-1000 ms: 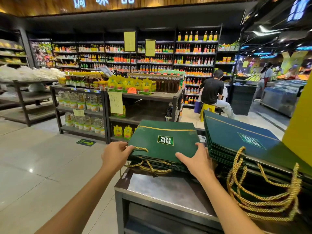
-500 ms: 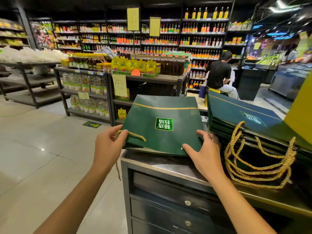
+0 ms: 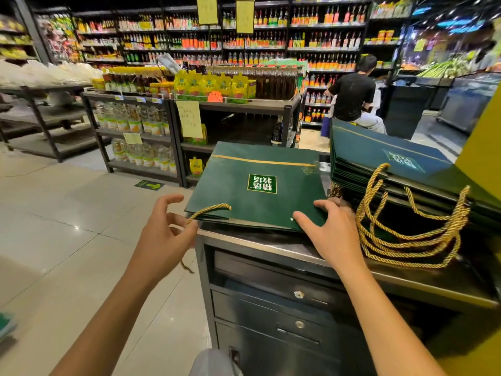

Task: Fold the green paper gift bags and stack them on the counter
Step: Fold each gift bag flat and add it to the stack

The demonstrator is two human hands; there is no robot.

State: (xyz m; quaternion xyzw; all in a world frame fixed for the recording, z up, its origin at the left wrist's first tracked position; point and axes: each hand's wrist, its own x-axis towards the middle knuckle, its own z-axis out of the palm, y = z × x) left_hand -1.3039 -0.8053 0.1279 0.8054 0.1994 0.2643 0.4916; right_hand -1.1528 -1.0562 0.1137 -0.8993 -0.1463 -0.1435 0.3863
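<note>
Right, the flat dark green paper gift bag with the gold stripe (image 3: 257,207) lies on the left end of the stainless steel counter top (image 3: 260,244), its near-left corner just past the edge. Your right hand (image 3: 333,226) is flat on the bag's near-right corner, fingers straight. That's likely to pin it so the fold holds and it can't slide. Your left hand (image 3: 162,232) sits just left of the bag, fingers spread and loosely curled. The bag's gold twisted rope handle (image 3: 211,210) runs to the fingertips; can't tell if it's pinched or only touched. My guess is you're tucking the handle clear.

The stack of folded dark green bags (image 3: 379,150) is just right of it and further back. Its bunch of gold rope handles (image 3: 406,245) drapes toward you. The bags are flattened, so nothing's in them. The dark cabinet drawers (image 3: 271,308) under the counter are closed, contents hidden
</note>
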